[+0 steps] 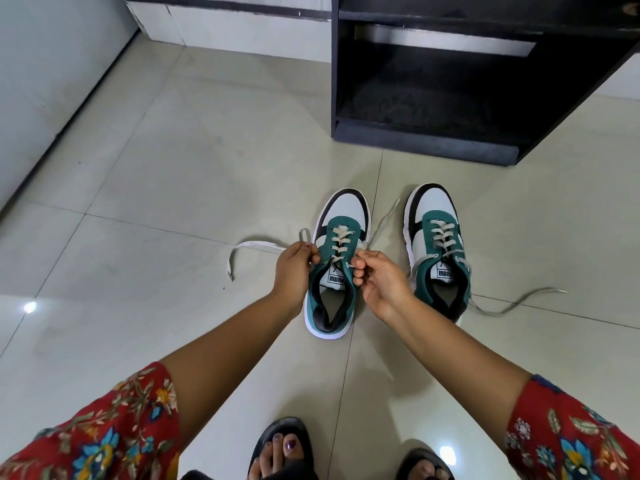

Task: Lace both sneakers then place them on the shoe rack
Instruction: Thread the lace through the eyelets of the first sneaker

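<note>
Two green, white and black sneakers stand side by side on the tiled floor, toes pointing away from me. My left hand [294, 268] pinches the left end of the white lace [256, 244] at the left sneaker [337, 265], near its top eyelets. My right hand [375, 278] grips the other end of that lace, which runs up and right across the floor. The right sneaker [438, 251] is laced along its front, and its loose lace ends [512, 306] trail on the tiles. The black shoe rack [450, 98] stands beyond the sneakers.
A white wall and skirting run along the left and back. My feet in black sandals [280, 448] are at the bottom edge. Open tiled floor [156, 202] lies to the left of the sneakers. The rack's lower shelf holds nothing visible.
</note>
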Demonstrator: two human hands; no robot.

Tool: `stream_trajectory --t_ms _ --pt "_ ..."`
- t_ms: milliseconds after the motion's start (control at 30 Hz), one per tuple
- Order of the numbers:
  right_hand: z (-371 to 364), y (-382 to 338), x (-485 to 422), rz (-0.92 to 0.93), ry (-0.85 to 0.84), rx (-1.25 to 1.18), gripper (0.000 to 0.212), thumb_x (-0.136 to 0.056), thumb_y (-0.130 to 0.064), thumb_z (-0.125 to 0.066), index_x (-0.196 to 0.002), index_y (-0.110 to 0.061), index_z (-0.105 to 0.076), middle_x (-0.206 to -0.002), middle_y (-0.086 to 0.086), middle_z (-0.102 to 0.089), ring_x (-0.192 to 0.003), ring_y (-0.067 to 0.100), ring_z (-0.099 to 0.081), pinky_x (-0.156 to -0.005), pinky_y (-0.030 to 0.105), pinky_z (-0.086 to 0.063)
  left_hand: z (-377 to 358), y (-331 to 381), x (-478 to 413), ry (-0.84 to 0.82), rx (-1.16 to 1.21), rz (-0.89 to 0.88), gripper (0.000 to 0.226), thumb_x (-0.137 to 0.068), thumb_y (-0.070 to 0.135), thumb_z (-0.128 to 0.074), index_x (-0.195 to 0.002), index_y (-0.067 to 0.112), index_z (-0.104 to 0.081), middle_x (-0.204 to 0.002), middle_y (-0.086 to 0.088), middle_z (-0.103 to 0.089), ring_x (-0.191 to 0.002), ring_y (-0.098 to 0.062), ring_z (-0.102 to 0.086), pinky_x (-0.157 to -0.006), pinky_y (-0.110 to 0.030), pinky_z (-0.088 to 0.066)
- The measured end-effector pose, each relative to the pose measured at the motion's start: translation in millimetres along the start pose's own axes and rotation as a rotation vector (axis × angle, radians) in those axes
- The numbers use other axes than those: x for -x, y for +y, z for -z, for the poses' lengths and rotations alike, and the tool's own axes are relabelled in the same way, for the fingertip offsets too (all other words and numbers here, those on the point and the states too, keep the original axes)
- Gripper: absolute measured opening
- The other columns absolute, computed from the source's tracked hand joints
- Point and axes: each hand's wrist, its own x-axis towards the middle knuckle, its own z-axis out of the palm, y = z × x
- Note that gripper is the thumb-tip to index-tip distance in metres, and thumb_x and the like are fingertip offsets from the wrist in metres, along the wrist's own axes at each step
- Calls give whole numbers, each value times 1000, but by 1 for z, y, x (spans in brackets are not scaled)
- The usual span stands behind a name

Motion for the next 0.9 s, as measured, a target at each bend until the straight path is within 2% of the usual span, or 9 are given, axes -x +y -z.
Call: stream_trajectory --t_ms 133,267,333,400,533,600,700,800,900 --pt "-4 -7 3 23 -33 201 19 -95 -11 -41 -79 -15 -51 -45 -9 -46 -43 7 -35 -44 19 -29 7 7 0 -78 -72 -59 31 -94 8 -36 -68 14 -53 -72 -1 -61 -59 -11 -48 -56 -20 -39" --pt "-15 -28 18 254 -114 499 30 -98 -23 -40 -91 -13 -67 -55 -6 -50 -42 1 -38 -44 13 -31 14 19 10 -194 -119 -384 27 -99 11 -34 -78 9 -51 -108 2 -67 -94 0 -62 -81 -9 -43" --pt "-25 -40 26 400 -159 566 28 -98 -20 -42 -93 -10 -68 -56 -9 -53 -44 -2 -43 -46 9 -33 14 29 14 -258 -197 -539 24 -99 14 -33 -85 10 -53 -125 3 -61 -113 -7 -56 -94 -17 -42" --pt "-35 -47 31 494 -222 683 26 -96 -21 -46 -82 -21 -67 -58 -14 -57 -51 -1 -47 -54 12 -38 14 37 15 -306 -311 -698 25 -98 16 -35 -103 6 -57 -133 6 -54 -122 -9 -51 -100 -21 -40" --pt "-37 -50 33 571 -244 892 21 -91 -31 -50 -78 -32 -67 -83 6 -71 -82 26 -65 -79 44 -50 17 40 10 -307 -482 -818 36 -95 30 -36 -103 5 -60 -104 -2 -65 -98 -10 -59 -87 -25 -45" --pt "-32 -51 36 595 -229 889 19 -91 -29 -51 -80 -33 -66 -75 2 -67 -72 18 -61 -75 40 -48 20 35 5 -233 -585 -902 37 -96 31 -36 -99 4 -60 -94 -6 -59 -90 -18 -55 -80 -27 -44" --pt "-25 -47 40 642 -233 850 9 -89 -28 -55 -85 -29 -62 -71 7 -55 -67 17 -50 -66 38 -43 19 36 9 -74 -581 -982 33 -97 33 -35 -85 11 -56 -83 2 -47 -80 -13 -48 -71 -22 -39" --pt "-20 -41 46 704 -241 781 11 -89 -23 -58 -83 -15 -54 -75 1 -53 -71 12 -48 -68 29 -40 13 44 17 -22 -424 -895 19 -97 21 -37 -84 26 -50 -73 14 -50 -66 2 -52 -60 -8 -36" --pt "-12 -35 45 880 -157 1027 13 -88 -30 -55 -87 -21 -64 -80 -7 -57 -81 12 -50 -73 27 -42 13 45 12 0 -659 -801 27 -96 29 -38 -84 18 -59 -59 15 -52 -55 0 -51 -50 -13 -32"
